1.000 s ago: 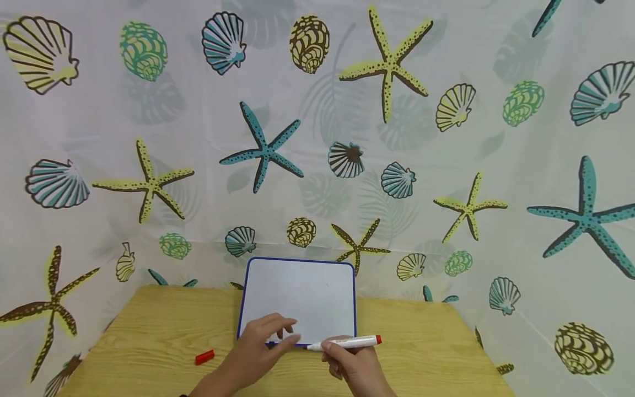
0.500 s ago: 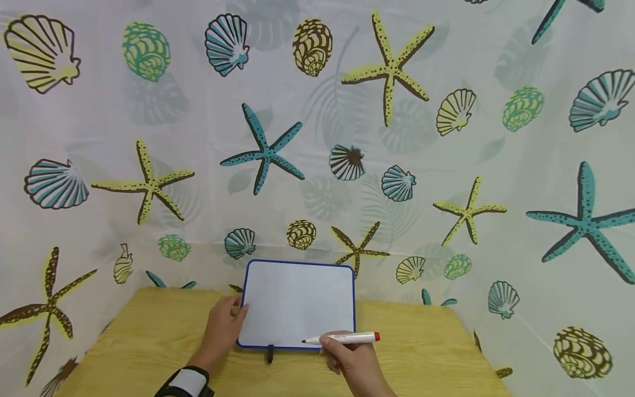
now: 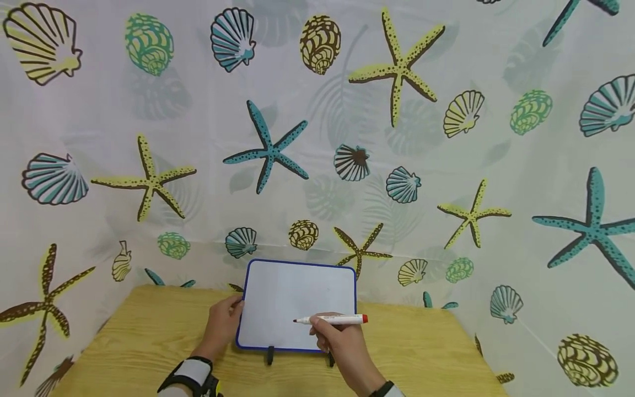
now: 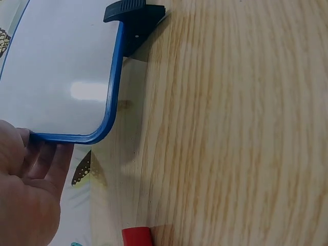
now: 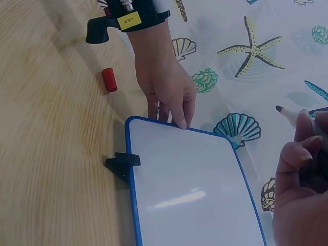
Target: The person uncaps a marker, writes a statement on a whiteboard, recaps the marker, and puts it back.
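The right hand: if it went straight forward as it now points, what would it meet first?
Most likely the whiteboard: its face lies ahead of the right hand and marker, though any gap is unclear.

From where I stand, the bench [image 3: 421, 358] is pale yellow wood, its fine grain running left to right. Around the middle, toward the far edge, a whiteboard [image 3: 278, 292] with a blue rim stands on 2 black feet [image 3: 270, 355] that clip its lower edge and rest on the wood. A soft shadow falls by its left corner. Left of the board, apart from it, 1 red cap [image 5: 109, 79] lies on its side.
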A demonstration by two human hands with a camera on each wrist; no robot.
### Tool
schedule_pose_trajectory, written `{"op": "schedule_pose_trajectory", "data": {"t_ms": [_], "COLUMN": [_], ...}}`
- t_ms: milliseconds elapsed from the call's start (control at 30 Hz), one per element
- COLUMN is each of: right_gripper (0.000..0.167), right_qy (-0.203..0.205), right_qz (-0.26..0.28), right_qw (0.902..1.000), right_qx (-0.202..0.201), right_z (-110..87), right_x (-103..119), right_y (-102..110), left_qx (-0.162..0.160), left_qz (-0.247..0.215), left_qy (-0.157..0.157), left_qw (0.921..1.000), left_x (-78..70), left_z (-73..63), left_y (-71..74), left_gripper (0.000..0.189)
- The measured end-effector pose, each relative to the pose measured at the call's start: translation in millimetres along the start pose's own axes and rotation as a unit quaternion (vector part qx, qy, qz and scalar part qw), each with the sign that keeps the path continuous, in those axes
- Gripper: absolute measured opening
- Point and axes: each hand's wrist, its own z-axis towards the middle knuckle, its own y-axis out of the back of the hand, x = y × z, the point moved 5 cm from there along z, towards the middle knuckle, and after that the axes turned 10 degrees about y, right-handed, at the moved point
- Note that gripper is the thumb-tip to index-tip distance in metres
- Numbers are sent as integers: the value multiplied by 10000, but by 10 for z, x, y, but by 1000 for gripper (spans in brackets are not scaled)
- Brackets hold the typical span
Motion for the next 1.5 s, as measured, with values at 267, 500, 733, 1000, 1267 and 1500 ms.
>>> {"op": "schedule_pose_trajectory", "data": {"t_ms": [267,500,733,1000,1267,1500], "right_gripper": [32,25,17,16,13,14], "right_qy": [249,1061,1560,2025,2453,2354], "right_qz": [-812,-1727,-2130,-2522,-2702,-2744], "right_qw": [9963,9791,9644,9462,9309,9321], "right_qx": [-126,-170,-105,-137,-148,-190], "right_z": [295,629,903,1096,1213,1316], "right_x": [-178,-282,-366,-423,-404,-445], "right_y": [-242,-448,-671,-925,-1064,-1140], "left_qx": [-6,2,110,279,330,347], "left_qz": [-81,-169,-297,-286,-422,-343], "left_qy": [65,-191,-206,42,-171,-146], "left_qw": [9999,9997,9993,9992,9984,9987], "left_x": [55,-22,-54,18,-19,-2], "left_z": [-13,-5,-5,39,7,35], "left_y": [60,49,71,81,110,144], "left_gripper": [25,21,20,23,20,19]}}
